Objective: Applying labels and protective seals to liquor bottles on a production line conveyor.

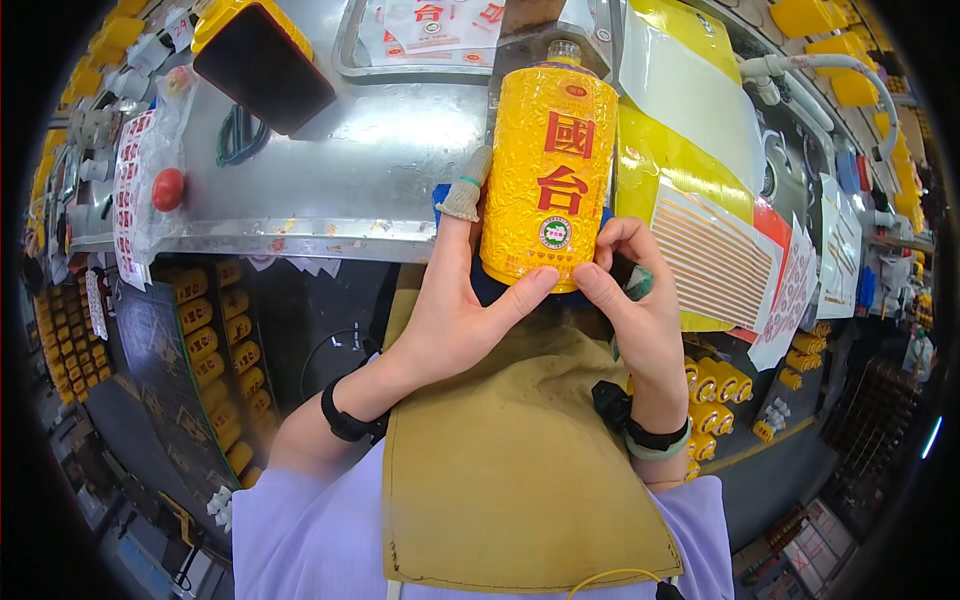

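A yellow embossed bottle (550,170) with large red characters, a round green-and-white emblem and a clear neck lies at the table's front edge, its neck pointing away from me. My left hand (460,315) grips its left side, with the thumb on the lower front and a fabric finger cover (464,197) on one outstretched finger. On the lower right, my right hand (640,305) is closed around the base, its thumb also pressed on the front and the other fingers bent. Something blue (441,197) shows under the bottle. The bottle's underside is hidden.
On the metal table (385,150) are a dark phone (262,68) leaning on a yellow container, a metal tray (347,45) of printed labels and a red ball-like object (168,189). Striped sheets (715,255) lie right. Racks of yellow bottles (205,345) stand below left.
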`<state>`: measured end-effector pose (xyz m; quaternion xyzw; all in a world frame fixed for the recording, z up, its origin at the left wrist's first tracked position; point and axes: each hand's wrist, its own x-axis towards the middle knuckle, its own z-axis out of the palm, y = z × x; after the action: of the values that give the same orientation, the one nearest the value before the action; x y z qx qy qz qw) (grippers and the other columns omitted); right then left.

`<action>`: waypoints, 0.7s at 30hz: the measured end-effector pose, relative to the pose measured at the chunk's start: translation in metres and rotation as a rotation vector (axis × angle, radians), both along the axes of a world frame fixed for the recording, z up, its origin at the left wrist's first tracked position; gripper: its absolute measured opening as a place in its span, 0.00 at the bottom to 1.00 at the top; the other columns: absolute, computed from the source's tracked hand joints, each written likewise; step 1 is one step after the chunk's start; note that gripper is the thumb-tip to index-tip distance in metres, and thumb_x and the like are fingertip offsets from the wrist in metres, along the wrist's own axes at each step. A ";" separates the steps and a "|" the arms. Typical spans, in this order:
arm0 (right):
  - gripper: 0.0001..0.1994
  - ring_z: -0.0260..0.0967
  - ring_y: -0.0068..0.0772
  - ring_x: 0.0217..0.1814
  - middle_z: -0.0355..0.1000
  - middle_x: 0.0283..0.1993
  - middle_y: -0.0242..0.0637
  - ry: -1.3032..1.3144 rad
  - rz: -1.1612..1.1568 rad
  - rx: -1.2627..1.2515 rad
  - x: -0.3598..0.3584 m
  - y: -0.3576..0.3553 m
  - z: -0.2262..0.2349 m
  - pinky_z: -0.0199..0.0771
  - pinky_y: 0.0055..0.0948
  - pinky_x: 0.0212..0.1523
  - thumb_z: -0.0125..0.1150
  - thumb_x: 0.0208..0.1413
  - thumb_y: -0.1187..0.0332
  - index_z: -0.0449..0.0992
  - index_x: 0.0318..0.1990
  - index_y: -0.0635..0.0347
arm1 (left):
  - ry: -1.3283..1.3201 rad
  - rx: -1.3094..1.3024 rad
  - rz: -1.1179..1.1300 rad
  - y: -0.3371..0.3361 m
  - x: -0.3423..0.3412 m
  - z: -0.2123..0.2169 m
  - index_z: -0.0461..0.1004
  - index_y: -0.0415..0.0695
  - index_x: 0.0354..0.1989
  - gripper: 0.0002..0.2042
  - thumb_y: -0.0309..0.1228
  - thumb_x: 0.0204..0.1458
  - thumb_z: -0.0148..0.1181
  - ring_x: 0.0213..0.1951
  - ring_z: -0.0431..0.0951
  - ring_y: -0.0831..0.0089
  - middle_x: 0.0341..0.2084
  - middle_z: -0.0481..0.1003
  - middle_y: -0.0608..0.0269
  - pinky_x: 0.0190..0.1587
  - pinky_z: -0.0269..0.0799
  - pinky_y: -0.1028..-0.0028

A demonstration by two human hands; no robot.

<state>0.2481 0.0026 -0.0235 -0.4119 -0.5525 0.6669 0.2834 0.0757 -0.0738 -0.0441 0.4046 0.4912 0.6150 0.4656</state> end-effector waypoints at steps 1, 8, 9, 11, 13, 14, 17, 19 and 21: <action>0.15 0.58 0.16 0.40 0.61 0.35 0.24 0.000 -0.005 -0.003 0.000 0.000 0.000 0.61 0.17 0.44 0.70 0.56 0.74 0.69 0.46 0.59 | -0.002 -0.003 -0.001 0.000 0.000 0.000 0.42 0.36 0.75 0.42 0.24 0.58 0.64 0.68 0.62 0.63 0.67 0.59 0.49 0.70 0.56 0.63; 0.15 0.58 0.16 0.41 0.60 0.35 0.24 0.002 -0.005 -0.012 0.001 0.000 -0.001 0.61 0.17 0.45 0.70 0.56 0.74 0.69 0.46 0.59 | -0.003 -0.009 -0.007 0.000 0.000 -0.001 0.42 0.36 0.75 0.42 0.25 0.58 0.65 0.69 0.61 0.62 0.67 0.59 0.49 0.70 0.56 0.63; 0.15 0.58 0.16 0.41 0.60 0.35 0.24 0.001 -0.002 -0.010 0.001 0.000 -0.001 0.61 0.17 0.45 0.70 0.56 0.74 0.69 0.46 0.59 | 0.000 -0.005 -0.002 0.000 0.000 -0.001 0.42 0.36 0.75 0.42 0.25 0.58 0.65 0.69 0.61 0.62 0.67 0.59 0.49 0.70 0.56 0.63; 0.15 0.58 0.16 0.41 0.60 0.35 0.24 0.001 0.001 -0.009 0.001 0.000 -0.001 0.61 0.17 0.45 0.70 0.56 0.74 0.69 0.46 0.59 | 0.002 -0.001 0.002 0.000 0.000 -0.001 0.42 0.36 0.75 0.42 0.25 0.58 0.65 0.69 0.61 0.62 0.67 0.58 0.49 0.70 0.56 0.63; 0.15 0.58 0.16 0.41 0.60 0.35 0.24 -0.004 -0.003 -0.007 0.001 0.000 0.000 0.61 0.17 0.46 0.70 0.56 0.73 0.69 0.46 0.59 | 0.011 -0.033 -0.053 -0.001 -0.002 0.000 0.37 0.38 0.77 0.45 0.22 0.57 0.63 0.73 0.54 0.61 0.72 0.51 0.51 0.73 0.49 0.61; 0.15 0.58 0.16 0.41 0.60 0.35 0.24 -0.004 -0.003 -0.008 0.001 0.000 0.000 0.61 0.17 0.46 0.70 0.56 0.73 0.69 0.46 0.59 | 0.011 -0.034 -0.054 -0.001 -0.002 0.000 0.37 0.38 0.77 0.45 0.22 0.57 0.63 0.73 0.54 0.61 0.72 0.51 0.51 0.73 0.49 0.61; 0.15 0.58 0.16 0.41 0.61 0.35 0.24 -0.002 -0.002 -0.014 0.001 0.001 0.000 0.61 0.18 0.46 0.70 0.56 0.73 0.69 0.46 0.59 | -0.002 -0.035 -0.062 -0.001 -0.003 -0.001 0.37 0.39 0.77 0.45 0.22 0.57 0.63 0.73 0.54 0.61 0.72 0.51 0.51 0.73 0.49 0.61; 0.15 0.58 0.17 0.41 0.61 0.35 0.24 0.002 0.000 -0.015 0.001 0.001 -0.001 0.61 0.18 0.47 0.70 0.56 0.73 0.69 0.46 0.59 | 0.009 -0.031 -0.058 -0.001 -0.003 -0.001 0.37 0.39 0.77 0.45 0.22 0.57 0.63 0.73 0.54 0.61 0.72 0.51 0.51 0.73 0.49 0.61; 0.15 0.58 0.17 0.41 0.61 0.35 0.24 0.000 -0.003 -0.017 0.001 0.000 -0.001 0.61 0.18 0.47 0.70 0.56 0.73 0.69 0.46 0.60 | 0.010 -0.031 -0.057 -0.001 -0.002 -0.001 0.37 0.38 0.77 0.45 0.22 0.57 0.62 0.73 0.54 0.61 0.72 0.51 0.51 0.73 0.49 0.61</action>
<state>0.2495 0.0030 -0.0249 -0.4151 -0.5461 0.6712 0.2808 0.0733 -0.0752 -0.0454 0.4144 0.4914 0.5915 0.4867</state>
